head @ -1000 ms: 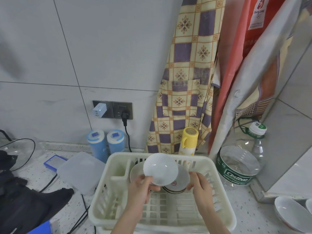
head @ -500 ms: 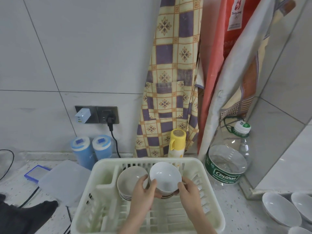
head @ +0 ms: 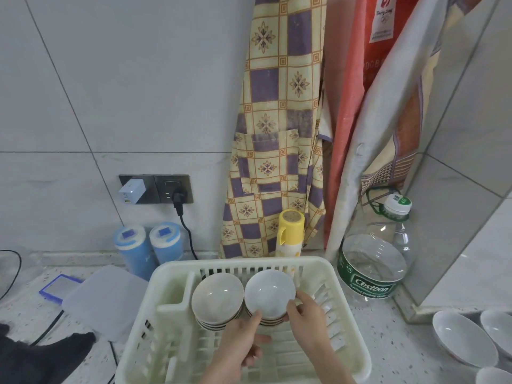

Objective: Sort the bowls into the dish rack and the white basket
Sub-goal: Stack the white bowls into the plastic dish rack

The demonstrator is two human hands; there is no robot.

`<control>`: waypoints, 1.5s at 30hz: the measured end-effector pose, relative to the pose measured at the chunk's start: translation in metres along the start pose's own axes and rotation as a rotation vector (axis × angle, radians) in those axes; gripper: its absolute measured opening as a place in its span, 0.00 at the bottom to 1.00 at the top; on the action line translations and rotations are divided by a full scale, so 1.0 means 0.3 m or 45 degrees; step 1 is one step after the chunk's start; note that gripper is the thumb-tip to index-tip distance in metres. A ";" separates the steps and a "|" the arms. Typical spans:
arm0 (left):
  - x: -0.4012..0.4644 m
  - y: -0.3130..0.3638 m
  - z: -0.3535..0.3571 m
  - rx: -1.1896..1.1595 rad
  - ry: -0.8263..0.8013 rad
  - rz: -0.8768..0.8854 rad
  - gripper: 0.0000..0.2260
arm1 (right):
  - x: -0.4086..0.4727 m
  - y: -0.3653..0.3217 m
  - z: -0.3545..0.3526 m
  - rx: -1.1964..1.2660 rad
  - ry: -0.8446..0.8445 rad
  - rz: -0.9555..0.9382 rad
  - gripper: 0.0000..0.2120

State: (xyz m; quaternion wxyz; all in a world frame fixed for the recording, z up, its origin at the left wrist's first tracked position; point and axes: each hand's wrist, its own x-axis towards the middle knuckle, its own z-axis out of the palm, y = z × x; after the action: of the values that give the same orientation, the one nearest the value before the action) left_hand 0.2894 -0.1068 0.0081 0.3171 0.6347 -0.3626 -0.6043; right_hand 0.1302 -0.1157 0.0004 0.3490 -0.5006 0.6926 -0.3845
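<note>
Cream plastic forms the dish rack (head: 343, 309), the largest thing on the speckled counter, standing near and central, probably so both hands reach it easily. Inside, at its far end, two stacks of bowls lean side by side: the beige-rimmed stack (head: 217, 299) on the left and the white bowl (head: 270, 292) topping the right stack, tilted likely so they nest and drain. More white bowls (head: 462, 338) wait on the counter at the near right, apparently unsorted. The right hand (head: 310, 320) pinches the white bowl's near right rim, fingers curled. The left hand (head: 243, 342) touches its near edge with the thumb; whether it grips, I cannot tell.
</note>
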 end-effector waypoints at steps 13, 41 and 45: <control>0.026 -0.028 0.035 -0.334 -0.058 -0.072 0.09 | -0.018 -0.055 -0.012 0.382 -0.187 0.480 0.09; -0.324 -0.094 0.109 -0.792 0.136 0.004 0.08 | -0.179 -0.071 -0.238 0.002 0.195 -0.180 0.14; -0.420 -0.156 0.317 -0.728 0.056 -0.032 0.10 | -0.279 0.064 -0.447 0.137 0.197 -0.140 0.10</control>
State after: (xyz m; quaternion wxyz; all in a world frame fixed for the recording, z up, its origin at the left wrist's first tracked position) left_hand 0.1974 0.0280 0.0300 0.4833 0.5371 -0.1626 -0.6719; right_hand 0.0271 -0.0069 0.0535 0.2993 -0.4873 0.6672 -0.4772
